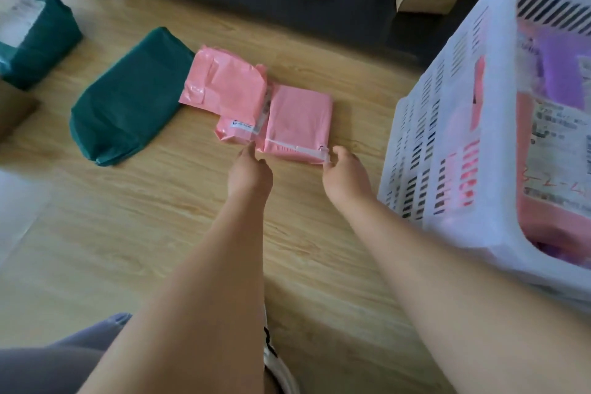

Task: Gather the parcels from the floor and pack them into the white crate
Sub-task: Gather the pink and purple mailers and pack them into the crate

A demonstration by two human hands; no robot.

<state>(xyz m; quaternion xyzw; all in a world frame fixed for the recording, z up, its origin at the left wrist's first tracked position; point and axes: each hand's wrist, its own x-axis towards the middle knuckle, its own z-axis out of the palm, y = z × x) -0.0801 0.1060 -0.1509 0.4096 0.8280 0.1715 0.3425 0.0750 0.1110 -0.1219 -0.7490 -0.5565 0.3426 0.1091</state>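
Pink parcel's (pixel 299 118) near corners meet left hand (pixel 249 174) and right hand (pixel 347 177).

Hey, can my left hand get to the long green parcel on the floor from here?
Probably yes. The left hand is at the near edge of the pink parcels, and the green parcel lies just left of them on the floor, with nothing in between.

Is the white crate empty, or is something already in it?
Not empty: pink parcels and a purple parcel lie inside the crate, seen over its rim.
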